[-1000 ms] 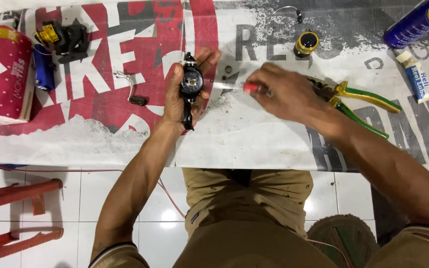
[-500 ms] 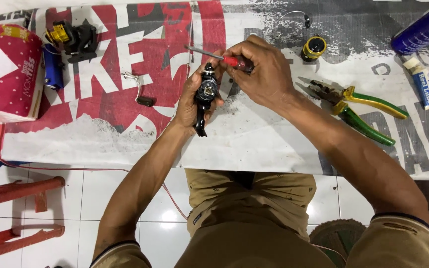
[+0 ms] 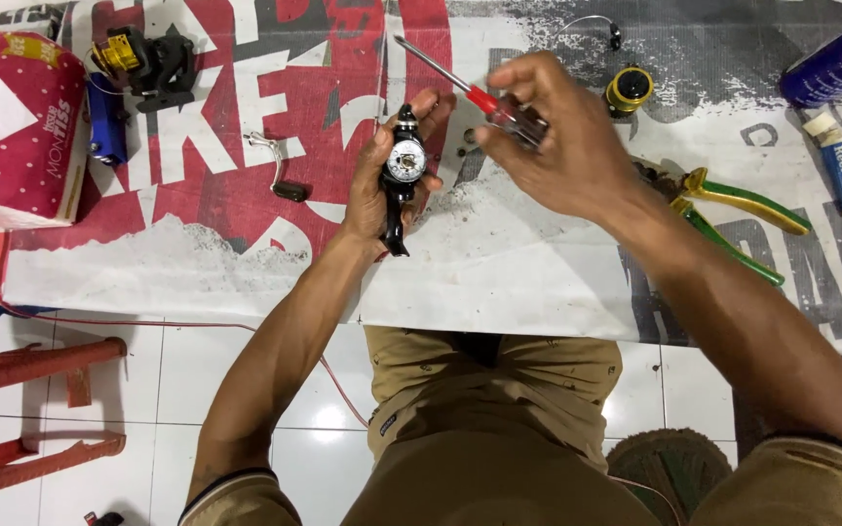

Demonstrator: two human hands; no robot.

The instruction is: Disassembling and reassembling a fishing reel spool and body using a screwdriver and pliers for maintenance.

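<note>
Left grip clasps a small black reel, long axis toward the body; right grip pinches a screwdriver, tip aimed up-left, past the reel

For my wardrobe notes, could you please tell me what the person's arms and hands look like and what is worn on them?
Both arms are bare from wrist to upper arm. The left hand and right hand wear no gloves; no rings or watch are visible. Short khaki sleeves with dark edging show at both shoulders.
</note>
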